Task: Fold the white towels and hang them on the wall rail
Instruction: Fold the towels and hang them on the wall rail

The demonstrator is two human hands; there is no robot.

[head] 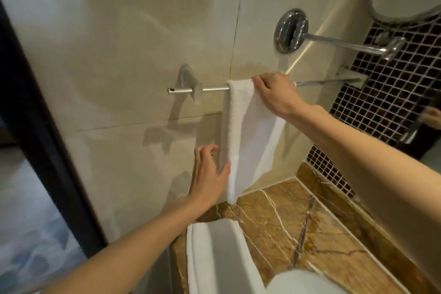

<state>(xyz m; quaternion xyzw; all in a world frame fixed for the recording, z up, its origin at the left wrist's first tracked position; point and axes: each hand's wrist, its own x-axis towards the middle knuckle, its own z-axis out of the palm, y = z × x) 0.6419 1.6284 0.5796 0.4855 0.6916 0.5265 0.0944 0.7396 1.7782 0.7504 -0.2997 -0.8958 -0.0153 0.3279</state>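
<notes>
In the head view, the fingers of the right hand [274,94] are curled closed at the top of the hung towel [248,138], pinching its fold where it crosses the wall rail [214,89]; I read this as a grip on the cloth itself, not on the bar. The left hand [210,174] is spread open, fingers extended and slightly splayed, with the fingertips [226,166] touching the left edge of the same towel well below the rail; it holds nothing, and appears to be steadying or smoothing the hanging panel. The hung towel is folded into a narrow strip and draped over the rail near its middle, its lower end hanging just above the marble counter [310,234]. I judge the first towel essentially placed, pending final alignment. Below the rail, on the counter's near edge, a second white towel [214,258] lies in a long fold, not yet hung. A further white shape [293,281] sits beside it at the frame bottom; I cannot tell whether it is another towel.
</notes>
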